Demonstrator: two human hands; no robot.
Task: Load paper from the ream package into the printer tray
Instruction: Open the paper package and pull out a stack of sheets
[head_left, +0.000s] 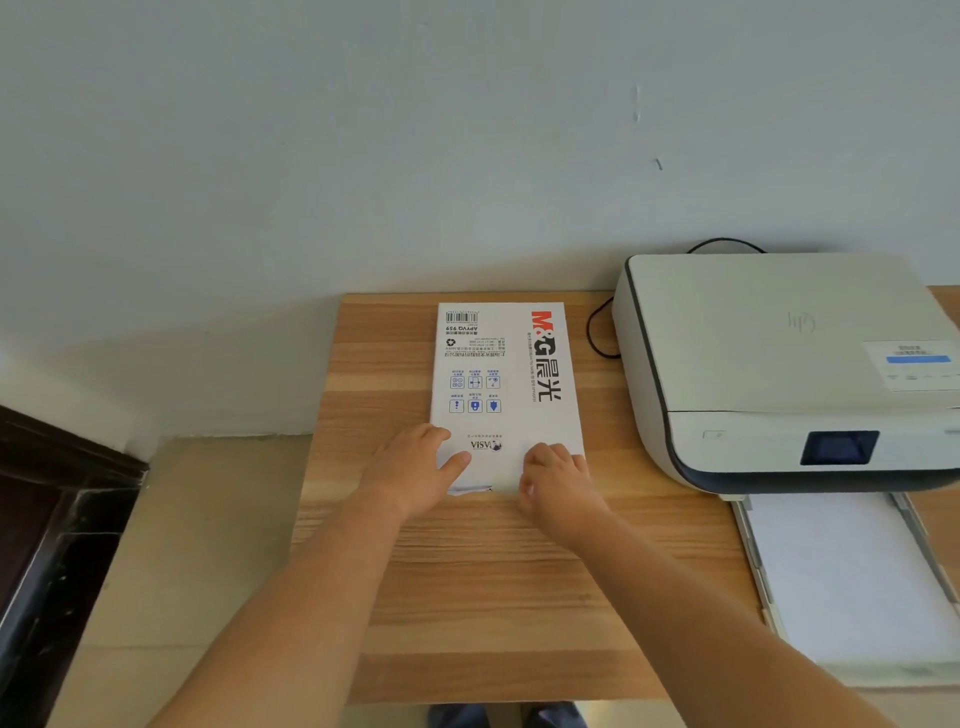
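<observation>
A white ream package (506, 374) with red and black print lies flat on the wooden table (483, 582), its near end torn open. My left hand (415, 470) rests on the package's near left corner, fingers spread, thumb on top. My right hand (558, 480) is curled over the near right end, fingers pinching the wrapper flap at the opening. To the right stands a white printer (779, 364). Its tray (852, 587) is pulled out toward me and holds white sheets.
A black cable (597, 332) loops on the table between the package and the printer. The table's back edge meets a pale wall. Left of the table is tiled floor and a dark door frame (47, 519).
</observation>
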